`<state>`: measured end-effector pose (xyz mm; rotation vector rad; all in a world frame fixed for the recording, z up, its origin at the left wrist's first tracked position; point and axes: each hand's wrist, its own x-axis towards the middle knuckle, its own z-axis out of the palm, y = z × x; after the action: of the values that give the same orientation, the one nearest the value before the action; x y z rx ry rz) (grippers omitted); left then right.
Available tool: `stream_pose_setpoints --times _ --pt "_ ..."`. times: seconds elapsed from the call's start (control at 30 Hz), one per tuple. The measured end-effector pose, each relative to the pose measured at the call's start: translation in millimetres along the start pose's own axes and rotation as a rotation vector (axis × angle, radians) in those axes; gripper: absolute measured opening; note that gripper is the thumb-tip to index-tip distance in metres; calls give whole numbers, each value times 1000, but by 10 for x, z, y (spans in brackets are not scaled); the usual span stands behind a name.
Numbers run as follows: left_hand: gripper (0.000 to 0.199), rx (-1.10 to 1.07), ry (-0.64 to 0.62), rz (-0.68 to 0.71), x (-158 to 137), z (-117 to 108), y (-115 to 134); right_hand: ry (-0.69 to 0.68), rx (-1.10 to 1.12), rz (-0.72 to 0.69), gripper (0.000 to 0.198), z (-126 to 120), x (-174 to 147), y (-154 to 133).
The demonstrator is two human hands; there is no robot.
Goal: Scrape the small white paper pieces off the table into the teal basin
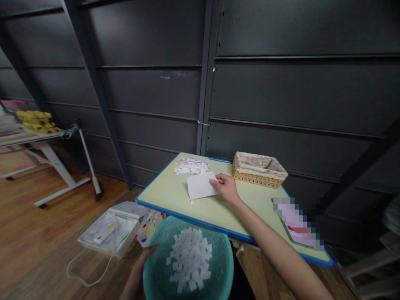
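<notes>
My right hand [227,187] pinches a white card [201,186] by its right edge, thumb on top, over the middle of a pale yellow-green table [168,196] with a blue edge. Below the near edge of the table, my left hand [144,262] grips the left rim of a teal plastic basin [225,266]. Many small white paper squares [190,254] lie heaped in the basin. Just behind the card is a loose pile of white and pinkish paper scraps [191,165]. One tiny scrap [191,201] sits by the card's lower corner.
A lined wicker basket [259,180] stands at the table's back right. A flat, blurred-out item [296,227] lies at the right edge. On the floor to the left are an open white box [108,231] and a cord. A dark panelled wall [156,91] rises behind the table.
</notes>
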<state>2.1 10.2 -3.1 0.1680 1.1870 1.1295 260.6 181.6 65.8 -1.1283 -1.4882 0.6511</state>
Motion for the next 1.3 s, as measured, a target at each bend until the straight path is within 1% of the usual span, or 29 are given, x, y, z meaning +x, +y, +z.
stream_pose_setpoints --times 0.17,0.27,0.33,0.43,0.63,0.8,0.93,1.0,1.07,1.17,1.3 --pt "69 44 -8 20 -43 23 11 -53 32 47 32 8 -15 -62" --pt "70 26 -8 16 -40 23 16 -92 78 81 32 -2 -10 -73" --pt "73 -10 -22 20 -27 13 17 -99 111 101 32 -19 1 -73" --pt "75 -45 -8 22 0 -12 9 -93 142 120 31 -50 21 -62" --pt "72 3 -39 42 22 -43 -9 -126 140 162 33 -72 40 -32" --pt "71 -5 -27 38 -2 -8 6 -107 182 210 38 -110 66 -59" --pt "71 -8 -29 34 -15 0 11 -86 167 232 37 -145 91 -85" --pt "70 -17 -43 17 -17 0 9 -94 150 237 36 -142 91 -90" --pt "70 -7 -32 12 -18 5 9 -106 143 238 36 -132 86 -92" --pt "69 7 0 11 -29 20 15 -111 160 237 36 -121 77 -94" --pt "71 -18 -11 -8 -70 38 28 -100 190 256 37 -122 73 -107"
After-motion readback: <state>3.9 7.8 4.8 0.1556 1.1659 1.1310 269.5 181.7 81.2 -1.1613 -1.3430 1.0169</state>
